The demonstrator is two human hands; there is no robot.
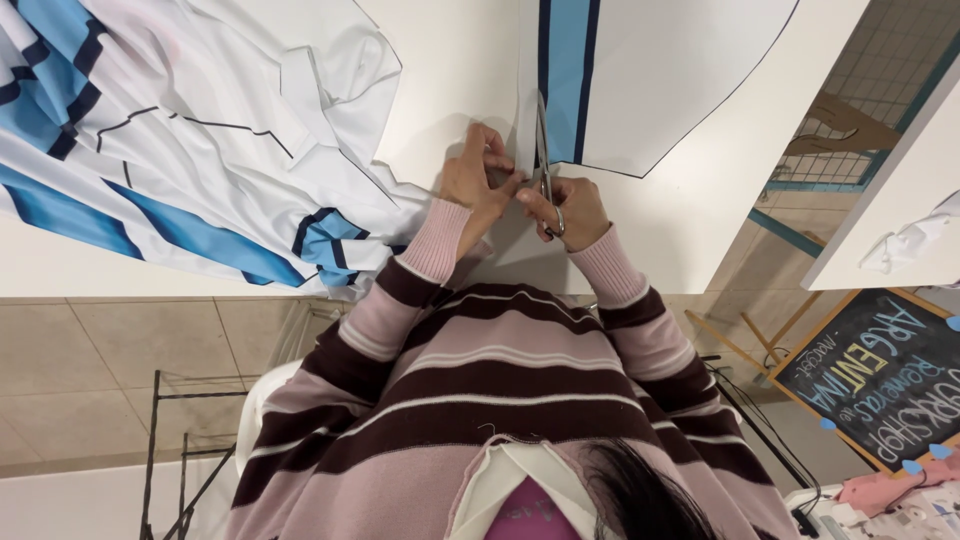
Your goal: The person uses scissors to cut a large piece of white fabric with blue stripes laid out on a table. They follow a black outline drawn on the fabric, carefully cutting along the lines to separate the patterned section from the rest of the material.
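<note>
My right hand (572, 210) grips a pair of metal scissors (543, 150), its blades pointing away from me along the edge of a white fabric sheet (680, 90). This sheet has a light blue stripe edged in dark blue and a thin dark outline. My left hand (478, 178) pinches the fabric edge just left of the blades, and its fingers touch my right hand. Both hands rest on the white table (450, 70). I wear a pink and maroon striped sweater.
A heap of white fabric with blue stripes (200, 130) covers the table's left part. A second white surface (880, 190) at the right holds a crumpled white cloth (915, 240). A chalkboard (880, 375) leans at the lower right; a metal rack (180, 460) stands at the lower left.
</note>
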